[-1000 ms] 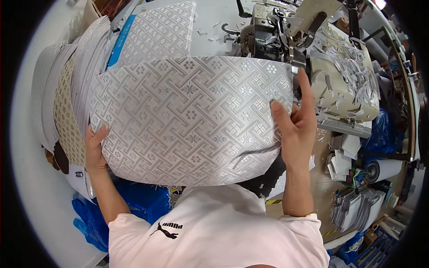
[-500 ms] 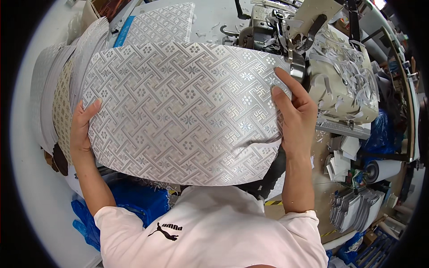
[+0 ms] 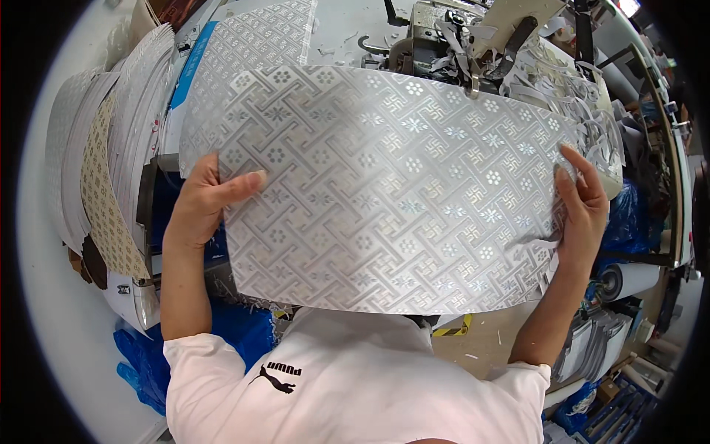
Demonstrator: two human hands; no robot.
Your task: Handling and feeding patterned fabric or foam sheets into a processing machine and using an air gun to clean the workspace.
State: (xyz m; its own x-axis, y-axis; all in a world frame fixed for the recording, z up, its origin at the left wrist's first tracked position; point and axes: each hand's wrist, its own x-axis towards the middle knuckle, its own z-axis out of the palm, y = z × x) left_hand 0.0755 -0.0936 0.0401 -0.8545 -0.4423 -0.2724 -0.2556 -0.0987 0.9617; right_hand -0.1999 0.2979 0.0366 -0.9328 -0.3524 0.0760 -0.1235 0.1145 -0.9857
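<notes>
Head view: left hand (image 3: 197, 203) and right hand (image 3: 584, 214) pinched opposite ends of silver sheet (image 3: 370, 196); seemed light, flexible, best held there.

A workshop, by the look of it — a grey metal machine with black levers (image 3: 423, 33) stands at a white worktable (image 3: 347, 21), thin, curling pale offcuts (image 3: 597, 127) heaped beside it (more scraps dot the tabletop). Tall stacks of curved white sheets (image 3: 65, 177) fill the left; at right, a thick white roll (image 3: 637, 283) sits near yellow-and-black striped floor tape (image 3: 460, 326).
</notes>
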